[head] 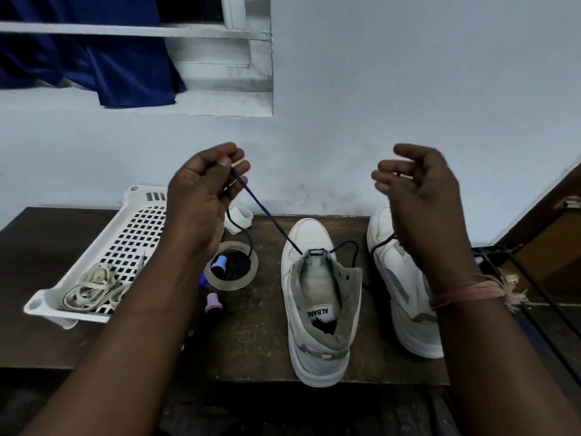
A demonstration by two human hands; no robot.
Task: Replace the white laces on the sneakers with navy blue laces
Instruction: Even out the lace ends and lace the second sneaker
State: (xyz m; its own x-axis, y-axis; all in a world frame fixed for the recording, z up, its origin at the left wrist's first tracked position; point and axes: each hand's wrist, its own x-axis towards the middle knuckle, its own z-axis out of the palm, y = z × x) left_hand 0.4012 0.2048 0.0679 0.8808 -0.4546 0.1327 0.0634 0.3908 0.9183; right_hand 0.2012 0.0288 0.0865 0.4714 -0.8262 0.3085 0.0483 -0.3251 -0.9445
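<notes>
Sneakers (317, 309) stand on dark table (251, 325) by pale wall (408, 89); left grip (201, 196) pinches navy lace (267, 212), right grip (421, 196) loose.

Navy lace (267, 215): taut diagonal from my raised left hand (201, 196) down to the lowest eyelets of the centre sneaker (320, 309), other end looping right | centre sneaker: white-grey, upright, toe away, otherwise unlaced | second sneaker (405, 294): right of it, tipped sideways | white laces (91, 287): coiled in basket, lower left.
</notes>
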